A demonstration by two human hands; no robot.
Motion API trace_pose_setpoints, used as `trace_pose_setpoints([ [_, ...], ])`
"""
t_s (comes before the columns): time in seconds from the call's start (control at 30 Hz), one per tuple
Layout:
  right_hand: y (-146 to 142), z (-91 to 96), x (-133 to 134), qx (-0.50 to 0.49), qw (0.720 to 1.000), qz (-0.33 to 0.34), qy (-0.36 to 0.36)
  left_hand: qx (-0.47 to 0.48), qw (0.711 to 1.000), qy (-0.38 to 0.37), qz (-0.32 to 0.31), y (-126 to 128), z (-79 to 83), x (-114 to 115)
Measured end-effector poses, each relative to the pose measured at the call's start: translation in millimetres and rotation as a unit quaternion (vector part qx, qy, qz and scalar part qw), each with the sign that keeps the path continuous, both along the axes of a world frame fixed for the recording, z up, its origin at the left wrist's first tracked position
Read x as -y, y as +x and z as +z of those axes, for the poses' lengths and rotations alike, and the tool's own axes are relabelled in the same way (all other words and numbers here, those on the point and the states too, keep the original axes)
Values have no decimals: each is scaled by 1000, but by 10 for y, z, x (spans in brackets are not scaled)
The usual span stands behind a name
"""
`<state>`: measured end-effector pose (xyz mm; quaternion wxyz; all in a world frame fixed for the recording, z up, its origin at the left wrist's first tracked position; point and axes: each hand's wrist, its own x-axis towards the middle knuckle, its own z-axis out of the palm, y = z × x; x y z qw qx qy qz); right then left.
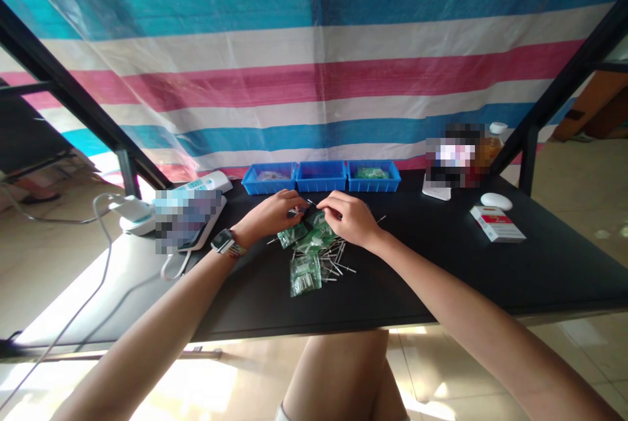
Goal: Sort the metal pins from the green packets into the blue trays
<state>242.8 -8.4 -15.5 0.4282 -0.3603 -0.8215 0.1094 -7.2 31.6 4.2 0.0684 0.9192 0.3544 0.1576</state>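
A loose pile of pop rivets (338, 261) with thin silver pins lies mid-table, mixed with small green plastic bags (305, 275). Over the pile's far side, my left hand (275, 215) is closed, its fingers curled round something small and pale that I cannot make out. Close by on the right, my right hand (350, 217) pinches thumb against forefinger. A single rivet (312, 202) sticks out from those fingertips into the gap between both hands. My left wrist wears a watch (223, 242).
Three blue bins stand behind the hands: the left bin (269, 187) has pale pieces, the right bin (375, 184) green bags. At left are a phone (199, 225), a power strip (216, 181) and cables. A cigarette box (498, 225), white case (496, 201) and bottle (493, 143) stand right.
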Motion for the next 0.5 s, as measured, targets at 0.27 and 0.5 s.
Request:
trace_pose_setpoints([
  [0.27,3,13,-13,-20,1000,1,-21,75,989,66,109,13,54,63],
  [0.5,-74,24,-65,-214,948,41,-231,358,920,-149,62,175,150,152],
])
